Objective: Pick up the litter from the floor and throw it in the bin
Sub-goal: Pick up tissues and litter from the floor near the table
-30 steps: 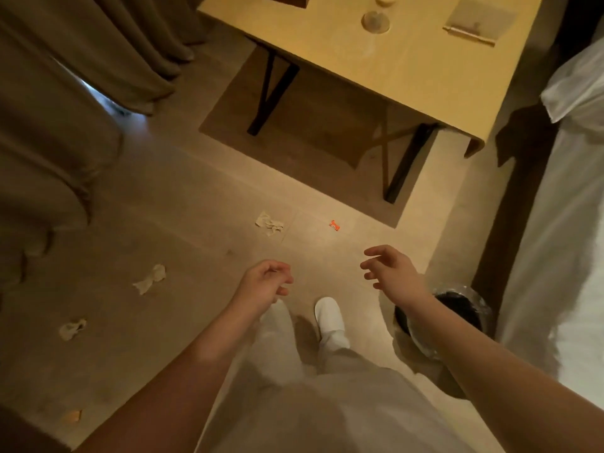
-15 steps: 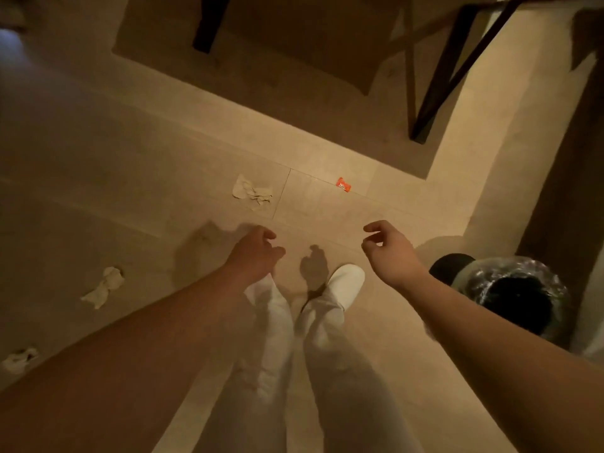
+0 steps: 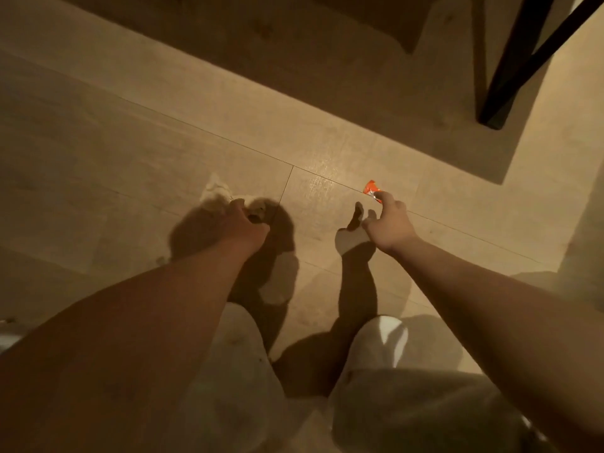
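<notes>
Head view: person is bending low over a pale wood-look plank floor (image 3: 114,152), both bare arms reaching down. Left hand (image 3: 243,228) is sitting on the near edge of a crumpled white tissue scrap (image 3: 215,191) lying on the floor; fingers are curling down onto it, partly in shadow, so cannot tell if they are pinching it yet or just touching. Right hand (image 3: 390,225) is stretching forward, index fingertip touching a small orange crinkled wrapper (image 3: 371,189) lying on a plank seam; thumb and fingers are spread apart, nothing clamped. Tissue and wrapper are lying well apart, each ahead of its own hand. Light grey trousers (image 3: 235,371) are filling the bottom of the frame, with a white slipper toe (image 3: 385,335) showing under the right forearm. A black metal table leg (image 3: 523,57) is standing at upper right, its dark shadow band crossing the top. Bin is out of frame. Edges are blurry.
</notes>
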Demonstrator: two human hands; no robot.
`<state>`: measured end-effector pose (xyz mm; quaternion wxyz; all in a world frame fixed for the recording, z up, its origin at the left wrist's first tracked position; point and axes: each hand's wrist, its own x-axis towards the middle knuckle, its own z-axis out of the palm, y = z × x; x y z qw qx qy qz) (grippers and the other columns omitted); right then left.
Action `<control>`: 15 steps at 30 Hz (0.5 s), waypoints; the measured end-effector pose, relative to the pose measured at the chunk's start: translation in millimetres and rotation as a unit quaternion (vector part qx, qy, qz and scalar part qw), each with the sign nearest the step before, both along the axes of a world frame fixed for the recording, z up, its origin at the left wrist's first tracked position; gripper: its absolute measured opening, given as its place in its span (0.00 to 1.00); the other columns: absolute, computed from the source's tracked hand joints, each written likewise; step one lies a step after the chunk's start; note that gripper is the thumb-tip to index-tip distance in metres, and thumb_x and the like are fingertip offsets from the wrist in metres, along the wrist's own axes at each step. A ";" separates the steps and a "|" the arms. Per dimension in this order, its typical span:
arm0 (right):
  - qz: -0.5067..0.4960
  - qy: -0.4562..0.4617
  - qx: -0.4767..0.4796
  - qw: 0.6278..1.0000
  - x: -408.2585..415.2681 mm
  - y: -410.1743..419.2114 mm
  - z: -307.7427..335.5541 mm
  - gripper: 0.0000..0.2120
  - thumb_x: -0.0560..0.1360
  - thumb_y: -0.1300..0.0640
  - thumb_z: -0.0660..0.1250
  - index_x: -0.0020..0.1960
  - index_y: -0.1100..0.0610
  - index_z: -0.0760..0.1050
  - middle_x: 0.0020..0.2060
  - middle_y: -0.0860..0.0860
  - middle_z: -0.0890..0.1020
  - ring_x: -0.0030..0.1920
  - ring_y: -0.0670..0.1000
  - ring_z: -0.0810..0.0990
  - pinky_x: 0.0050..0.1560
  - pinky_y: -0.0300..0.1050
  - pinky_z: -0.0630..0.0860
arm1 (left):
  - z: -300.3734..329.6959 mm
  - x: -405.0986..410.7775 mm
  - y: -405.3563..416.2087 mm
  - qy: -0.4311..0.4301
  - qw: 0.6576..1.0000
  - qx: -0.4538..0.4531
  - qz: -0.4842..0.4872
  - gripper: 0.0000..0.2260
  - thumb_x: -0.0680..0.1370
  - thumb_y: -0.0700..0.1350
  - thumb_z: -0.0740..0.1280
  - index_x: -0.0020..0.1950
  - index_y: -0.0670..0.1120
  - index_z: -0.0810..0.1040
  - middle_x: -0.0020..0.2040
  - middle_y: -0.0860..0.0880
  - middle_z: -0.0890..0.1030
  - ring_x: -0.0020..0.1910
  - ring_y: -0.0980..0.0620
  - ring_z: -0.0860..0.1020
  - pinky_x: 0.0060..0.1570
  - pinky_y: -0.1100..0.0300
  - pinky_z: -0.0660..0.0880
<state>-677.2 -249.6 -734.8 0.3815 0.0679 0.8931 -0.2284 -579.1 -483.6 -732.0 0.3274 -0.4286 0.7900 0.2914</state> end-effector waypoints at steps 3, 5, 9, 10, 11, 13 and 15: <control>0.008 0.012 0.013 1.000 -10.9 -0.5 -44.9 0.36 0.74 0.61 0.66 0.78 0.47 0.55 0.76 0.57 0.55 0.57 0.60 0.78 0.52 0.54 0.82 | -41.1 -8.7 -8.2 0.030 0.995 -0.099 -0.010 0.33 0.76 0.52 0.69 0.79 0.52 0.60 0.76 0.43 0.64 0.73 0.40 0.68 0.65 0.48 0.70; 0.023 0.036 0.038 0.998 -15.6 0.5 -63.7 0.39 0.74 0.61 0.68 0.78 0.44 0.53 0.78 0.55 0.51 0.58 0.61 0.79 0.49 0.56 0.83 | -63.7 -8.2 -10.6 0.037 0.993 -0.114 0.004 0.36 0.74 0.51 0.70 0.79 0.54 0.57 0.78 0.41 0.58 0.75 0.38 0.64 0.67 0.45 0.69; 0.068 0.077 0.065 0.993 -21.9 5.9 -83.1 0.38 0.74 0.61 0.69 0.77 0.44 0.55 0.77 0.56 0.53 0.53 0.61 0.80 0.46 0.54 0.82 | -81.8 -3.9 -6.4 0.012 0.988 -0.153 -0.029 0.33 0.77 0.53 0.65 0.79 0.50 0.56 0.78 0.40 0.59 0.77 0.37 0.57 0.73 0.42 0.61; 0.084 0.082 0.070 0.991 -23.1 6.9 -86.7 0.36 0.73 0.60 0.69 0.76 0.45 0.56 0.76 0.56 0.55 0.55 0.62 0.79 0.48 0.55 0.82 | -85.5 -2.9 -4.5 0.018 0.985 -0.167 -0.029 0.32 0.78 0.54 0.64 0.78 0.48 0.57 0.76 0.38 0.62 0.75 0.37 0.60 0.71 0.42 0.63; 0.096 0.084 0.075 0.989 -23.7 7.3 -89.8 0.35 0.73 0.60 0.69 0.75 0.46 0.58 0.75 0.56 0.57 0.56 0.63 0.79 0.51 0.56 0.81 | -88.7 -2.2 -2.4 0.029 0.986 -0.165 -0.021 0.31 0.79 0.53 0.64 0.78 0.46 0.58 0.75 0.37 0.64 0.73 0.36 0.63 0.68 0.43 0.65; 0.100 0.094 0.077 0.988 -24.2 7.1 -95.3 0.31 0.74 0.61 0.69 0.74 0.50 0.62 0.73 0.57 0.60 0.57 0.63 0.79 0.54 0.57 0.81 | -96.7 0.8 0.1 0.052 0.989 -0.139 0.003 0.29 0.79 0.48 0.65 0.77 0.44 0.60 0.72 0.34 0.66 0.69 0.35 0.69 0.64 0.44 0.70; 0.090 0.115 0.077 0.986 -24.4 5.4 -98.7 0.25 0.75 0.63 0.67 0.70 0.53 0.66 0.68 0.58 0.64 0.51 0.61 0.80 0.51 0.57 0.82 | -103.0 3.6 2.4 0.073 0.991 -0.108 0.031 0.24 0.79 0.45 0.65 0.73 0.43 0.64 0.70 0.34 0.68 0.65 0.35 0.73 0.60 0.45 0.73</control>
